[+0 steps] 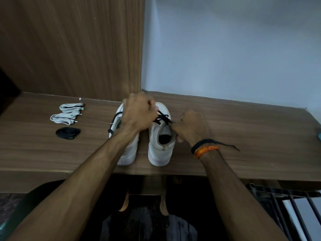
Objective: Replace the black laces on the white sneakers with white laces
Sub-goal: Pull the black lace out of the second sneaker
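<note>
Two white sneakers stand side by side on the wooden shelf, heels toward me. The right sneaker [159, 145] has a black lace [162, 117] crossing its front eyelets. My left hand [137, 113] hovers over its toe with fingers curled, pinching that black lace. My right hand [192, 127] grips the sneaker's collar at its right side. The left sneaker [128, 150] lies mostly under my left forearm; a black lace [113, 121] hangs down its left side. Two bundles of white laces [69, 112] lie to the left, with a coiled black lace [67, 133] in front of them.
The wooden shelf [243, 145] runs left to right, its front edge close to the sneaker heels. A wood panel and a pale wall rise behind it. A teal object [318, 136] sits at the far right edge. A metal rack [295, 206] stands below right.
</note>
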